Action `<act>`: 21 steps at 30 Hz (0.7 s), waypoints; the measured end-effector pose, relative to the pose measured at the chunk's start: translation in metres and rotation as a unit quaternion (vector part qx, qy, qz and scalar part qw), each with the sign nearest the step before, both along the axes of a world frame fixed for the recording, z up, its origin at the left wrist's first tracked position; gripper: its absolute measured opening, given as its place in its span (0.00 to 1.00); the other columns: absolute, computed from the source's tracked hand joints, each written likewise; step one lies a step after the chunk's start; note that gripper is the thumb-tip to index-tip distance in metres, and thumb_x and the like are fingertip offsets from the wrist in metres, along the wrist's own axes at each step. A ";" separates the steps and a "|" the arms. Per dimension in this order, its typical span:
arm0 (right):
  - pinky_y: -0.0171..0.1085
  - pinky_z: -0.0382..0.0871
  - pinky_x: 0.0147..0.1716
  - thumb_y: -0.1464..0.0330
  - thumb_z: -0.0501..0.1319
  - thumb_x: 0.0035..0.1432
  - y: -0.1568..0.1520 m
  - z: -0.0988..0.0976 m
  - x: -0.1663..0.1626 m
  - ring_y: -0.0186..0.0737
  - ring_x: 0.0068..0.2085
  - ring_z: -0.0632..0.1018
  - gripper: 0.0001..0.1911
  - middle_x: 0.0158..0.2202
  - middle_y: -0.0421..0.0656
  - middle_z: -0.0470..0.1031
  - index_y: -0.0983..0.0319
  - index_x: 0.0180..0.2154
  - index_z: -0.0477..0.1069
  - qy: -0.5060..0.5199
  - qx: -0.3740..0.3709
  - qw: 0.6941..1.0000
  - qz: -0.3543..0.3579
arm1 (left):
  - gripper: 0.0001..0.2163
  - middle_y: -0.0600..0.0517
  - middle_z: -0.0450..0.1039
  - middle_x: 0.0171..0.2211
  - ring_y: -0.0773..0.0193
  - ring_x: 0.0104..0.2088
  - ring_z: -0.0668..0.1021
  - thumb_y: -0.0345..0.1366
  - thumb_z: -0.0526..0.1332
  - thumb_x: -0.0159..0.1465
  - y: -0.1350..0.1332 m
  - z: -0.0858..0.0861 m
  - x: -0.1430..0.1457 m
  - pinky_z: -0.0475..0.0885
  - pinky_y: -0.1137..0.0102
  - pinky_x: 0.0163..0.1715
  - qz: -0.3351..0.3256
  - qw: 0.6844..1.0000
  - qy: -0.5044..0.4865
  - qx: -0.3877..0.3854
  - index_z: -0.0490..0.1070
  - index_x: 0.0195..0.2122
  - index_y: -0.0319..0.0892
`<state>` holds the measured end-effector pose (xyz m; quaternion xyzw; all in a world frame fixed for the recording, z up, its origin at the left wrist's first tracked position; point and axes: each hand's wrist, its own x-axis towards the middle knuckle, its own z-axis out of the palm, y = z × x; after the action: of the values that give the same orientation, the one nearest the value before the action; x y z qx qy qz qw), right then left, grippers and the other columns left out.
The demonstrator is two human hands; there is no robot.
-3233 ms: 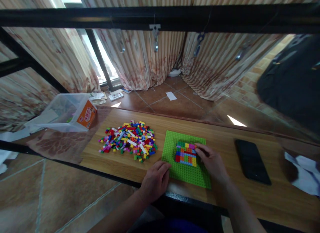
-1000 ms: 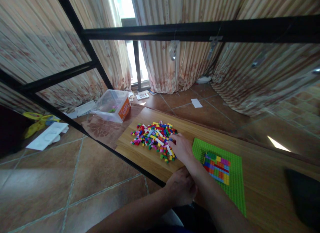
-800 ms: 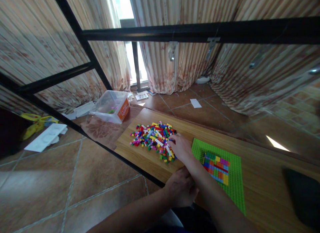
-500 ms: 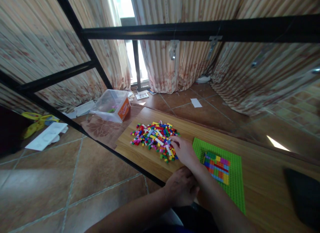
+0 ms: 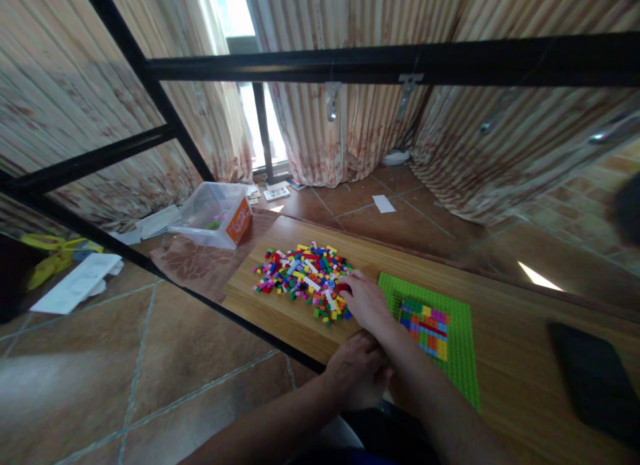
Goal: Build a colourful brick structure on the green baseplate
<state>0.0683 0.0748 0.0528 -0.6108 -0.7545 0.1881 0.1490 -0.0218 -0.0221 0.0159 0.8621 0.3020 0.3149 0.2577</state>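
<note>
Two bare hands work at the worktop's near edge. Right hand (image 5: 367,302) lies fingers-down on the right fringe of the brick pile (image 5: 300,278); whether it pinches a brick cannot be told. Left hand (image 5: 356,375) rests loosely curled at the near edge, its grasp hidden. Green baseplate (image 5: 463,365) lies just right of the right hand, and the phone (image 5: 595,382) sits toward the right end.

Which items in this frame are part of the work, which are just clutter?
In use: right hand in the brick pile; green baseplate; brick patch on it; left hand at the table edge.
Lying about: clear plastic box; black phone; loose papers.
</note>
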 end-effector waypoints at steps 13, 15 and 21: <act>0.39 0.71 0.42 0.63 0.56 0.61 -0.047 0.012 0.014 0.38 0.40 0.78 0.12 0.41 0.43 0.78 0.59 0.43 0.74 0.349 0.044 0.928 -0.124 | 0.10 0.44 0.73 0.43 0.53 0.48 0.75 0.29 0.59 0.58 -0.001 0.004 -0.001 0.75 0.58 0.48 0.028 0.999 0.020 -0.011 0.70 0.42 0.42; 0.39 0.72 0.42 0.61 0.56 0.61 -0.063 0.012 0.023 0.39 0.40 0.78 0.14 0.43 0.44 0.78 0.58 0.43 0.75 0.395 0.036 0.904 -0.158 | 0.09 0.46 0.73 0.42 0.54 0.46 0.75 0.29 0.59 0.58 -0.001 0.005 -0.001 0.75 0.58 0.46 0.022 0.999 0.032 -0.020 0.70 0.41 0.43; 0.41 0.76 0.38 0.54 0.60 0.56 -0.109 0.000 0.059 0.40 0.37 0.79 0.17 0.41 0.46 0.79 0.58 0.39 0.78 0.437 0.007 0.859 -0.267 | 0.09 0.47 0.72 0.42 0.58 0.44 0.75 0.28 0.59 0.60 0.000 0.009 -0.004 0.74 0.61 0.46 0.012 0.998 0.045 -0.030 0.69 0.42 0.43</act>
<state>0.1274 -0.0343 0.0524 -0.6424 -0.4213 0.3837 0.5125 -0.0258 -0.0226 0.0252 0.8638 0.3327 0.2694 0.2657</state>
